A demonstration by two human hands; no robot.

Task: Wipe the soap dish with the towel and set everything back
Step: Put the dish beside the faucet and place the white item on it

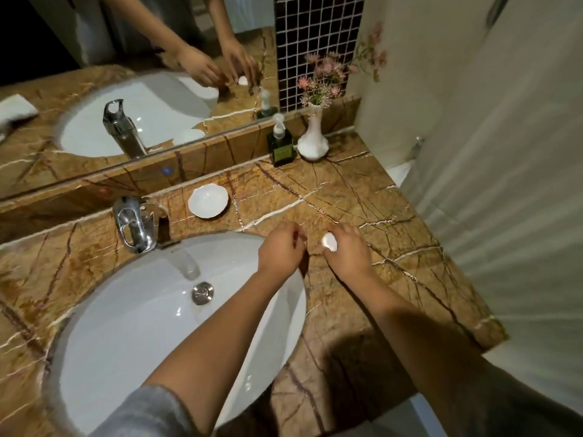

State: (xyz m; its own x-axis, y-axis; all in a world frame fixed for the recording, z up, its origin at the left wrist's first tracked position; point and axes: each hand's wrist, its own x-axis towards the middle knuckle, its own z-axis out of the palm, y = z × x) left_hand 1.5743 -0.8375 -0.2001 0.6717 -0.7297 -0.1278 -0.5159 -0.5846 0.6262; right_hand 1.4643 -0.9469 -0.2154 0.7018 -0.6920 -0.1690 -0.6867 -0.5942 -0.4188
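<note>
The dish (208, 202) stands empty on the desk (347, 197), behind the basin (135, 310) and just to the right of the tap (134, 223), well apart from both hands. The right hand (345, 252) is closed around a small white piece, most likely the soap (329, 241), and holds it just above the desk in front of the dish. The left hand (280, 247) hovers near it over the edge of the basin, with the fingers bent together; whether it pinches something I cannot tell. A folded white cloth, probably the towel (15, 110), shows only in the mirror (94, 89) at the far left, so it lies somewhere on the left part of the desk, outside the direct view. From this I judge that the task is either at its start or near its end: the soap is out of the dish, the dish looks clean and dry, and the towel is not in a hand. If the wiping is already done, what is left is to put the soap back in the dish; if not, the towel must first be fetched. The desk is brown marble with pale veins, and it looks dry and shiny. At the back corner stand a dark pump bottle (280, 146) and a white vase (313, 138) with pink flowers. Behind them is a strip of dark small tiles, and on the right hangs a pale curtain (504, 184). The room is lit dimly and warm.
</note>
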